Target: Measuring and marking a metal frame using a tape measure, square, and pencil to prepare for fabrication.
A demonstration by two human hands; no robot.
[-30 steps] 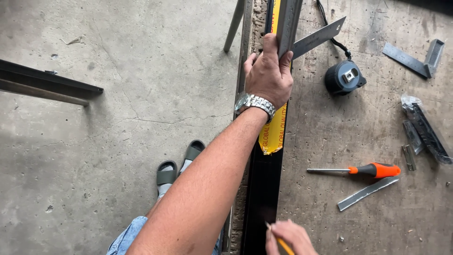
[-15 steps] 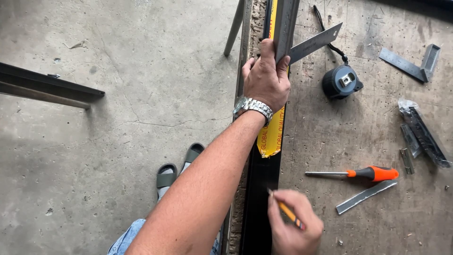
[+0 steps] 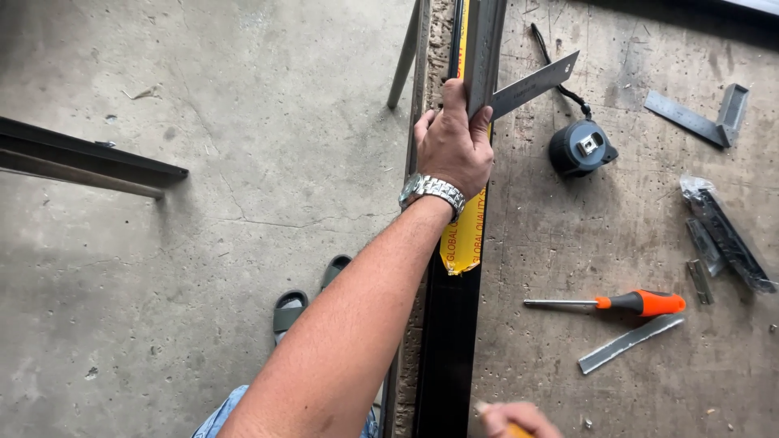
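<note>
Steel square (image 3: 527, 85) pinned against black bar (image 3: 450, 341) by left hand (image 3: 453, 146): stiff, thin, probably slippery; right hand (image 3: 519, 418) below, gripping pencil.

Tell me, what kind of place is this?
Most likely a metal workshop. A left hand presses a steel square against a long black metal bar on a scuffed workbench, with a tape measure and an orange-handled screwdriver nearby, above a bare concrete floor.

Right of us: tape measure (image 3: 581, 148), screwdriver (image 3: 617, 303), second square (image 3: 704, 118)
Our left: steel bar (image 3: 85, 162)
Below us: sandals (image 3: 307, 294)
</note>
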